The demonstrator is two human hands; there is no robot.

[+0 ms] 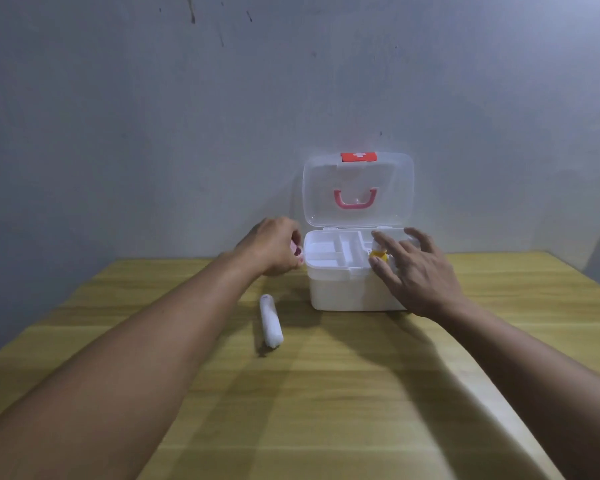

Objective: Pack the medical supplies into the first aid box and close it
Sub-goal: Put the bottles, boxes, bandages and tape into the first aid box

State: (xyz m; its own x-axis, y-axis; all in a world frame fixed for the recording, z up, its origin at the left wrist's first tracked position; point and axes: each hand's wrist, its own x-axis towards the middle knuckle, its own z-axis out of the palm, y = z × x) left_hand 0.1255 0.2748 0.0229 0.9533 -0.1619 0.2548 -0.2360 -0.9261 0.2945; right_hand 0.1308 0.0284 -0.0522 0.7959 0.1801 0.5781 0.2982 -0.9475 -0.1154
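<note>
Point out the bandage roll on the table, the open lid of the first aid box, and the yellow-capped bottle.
bandage roll (pixel 271 322): head view, middle of the white roll.
lid (pixel 357 209): head view, clear panel below the red handle.
yellow-capped bottle (pixel 378 256): head view, its yellow cap, in the tray's right compartment.

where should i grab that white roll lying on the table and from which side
Grip the white roll around its middle, coming from above with fingers across its short width. It lies flat on the wooden table, long axis running away from the person, with both long sides free, so a pinch across it should hold.
</note>
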